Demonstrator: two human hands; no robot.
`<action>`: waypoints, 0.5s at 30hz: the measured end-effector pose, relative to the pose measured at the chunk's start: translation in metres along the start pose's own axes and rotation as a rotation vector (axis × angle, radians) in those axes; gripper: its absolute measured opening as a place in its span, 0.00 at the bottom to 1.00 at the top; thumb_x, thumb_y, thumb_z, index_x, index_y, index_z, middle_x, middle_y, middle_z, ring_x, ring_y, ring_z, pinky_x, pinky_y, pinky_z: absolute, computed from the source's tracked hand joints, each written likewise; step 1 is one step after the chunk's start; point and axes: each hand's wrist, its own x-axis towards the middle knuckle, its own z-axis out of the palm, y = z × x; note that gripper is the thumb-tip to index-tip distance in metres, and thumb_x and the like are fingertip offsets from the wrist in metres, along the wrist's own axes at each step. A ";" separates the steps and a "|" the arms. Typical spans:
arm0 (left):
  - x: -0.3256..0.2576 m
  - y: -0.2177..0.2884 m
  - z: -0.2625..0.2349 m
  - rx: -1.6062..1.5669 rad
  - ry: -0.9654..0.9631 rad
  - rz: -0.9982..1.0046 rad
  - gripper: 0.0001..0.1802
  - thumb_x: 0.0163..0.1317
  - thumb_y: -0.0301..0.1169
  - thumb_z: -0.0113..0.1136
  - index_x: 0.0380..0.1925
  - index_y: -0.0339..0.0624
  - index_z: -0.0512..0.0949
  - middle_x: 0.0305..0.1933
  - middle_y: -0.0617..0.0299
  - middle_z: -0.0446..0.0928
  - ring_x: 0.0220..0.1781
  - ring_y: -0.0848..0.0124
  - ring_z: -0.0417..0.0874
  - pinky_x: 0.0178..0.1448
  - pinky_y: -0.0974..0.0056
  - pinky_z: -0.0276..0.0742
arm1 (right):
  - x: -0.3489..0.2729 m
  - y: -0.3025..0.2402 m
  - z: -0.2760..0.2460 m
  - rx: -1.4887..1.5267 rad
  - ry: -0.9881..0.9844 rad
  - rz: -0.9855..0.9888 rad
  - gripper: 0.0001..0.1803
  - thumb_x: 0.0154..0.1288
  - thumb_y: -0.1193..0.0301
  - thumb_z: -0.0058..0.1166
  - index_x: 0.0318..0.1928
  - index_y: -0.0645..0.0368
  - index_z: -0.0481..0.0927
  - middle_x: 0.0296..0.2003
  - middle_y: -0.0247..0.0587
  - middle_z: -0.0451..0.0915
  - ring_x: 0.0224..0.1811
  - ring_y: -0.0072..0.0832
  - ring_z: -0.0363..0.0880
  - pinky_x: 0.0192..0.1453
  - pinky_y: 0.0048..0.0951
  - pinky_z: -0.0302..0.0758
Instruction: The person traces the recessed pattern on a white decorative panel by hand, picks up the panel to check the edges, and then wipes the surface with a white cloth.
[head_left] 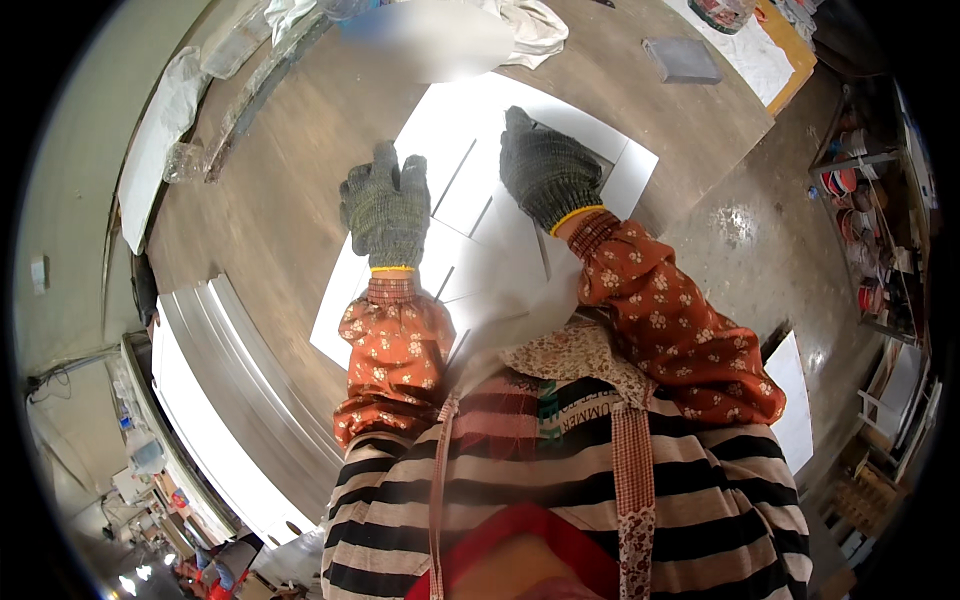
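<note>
Several flat white panels (470, 190) lie side by side on a large wooden worktable (260, 230), narrow dark gaps between them. My left hand (387, 207), in a grey knit glove, rests flat on the white panels with its fingers spread. My right hand (545, 170), gloved the same way, presses down on a white panel near a dark opening at the panels' far right. Neither hand grips anything. Orange flowered sleeve covers run from both wrists toward my striped top.
A grey square block (682, 60) lies at the table's far right. Crumpled clear plastic (200, 150) and white cloth (535, 30) sit along the far edge. Long white and metal strips (215, 400) lean at the left. Shelving with tape rolls (870, 200) stands on the right.
</note>
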 end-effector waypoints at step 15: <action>0.002 0.007 -0.004 0.007 -0.051 -0.145 0.27 0.59 0.51 0.62 0.56 0.53 0.78 0.41 0.59 0.78 0.48 0.59 0.76 0.55 0.53 0.73 | -0.024 0.023 -0.037 0.061 0.018 0.011 0.27 0.69 0.55 0.46 0.65 0.51 0.63 0.35 0.49 0.84 0.37 0.49 0.84 0.41 0.51 0.78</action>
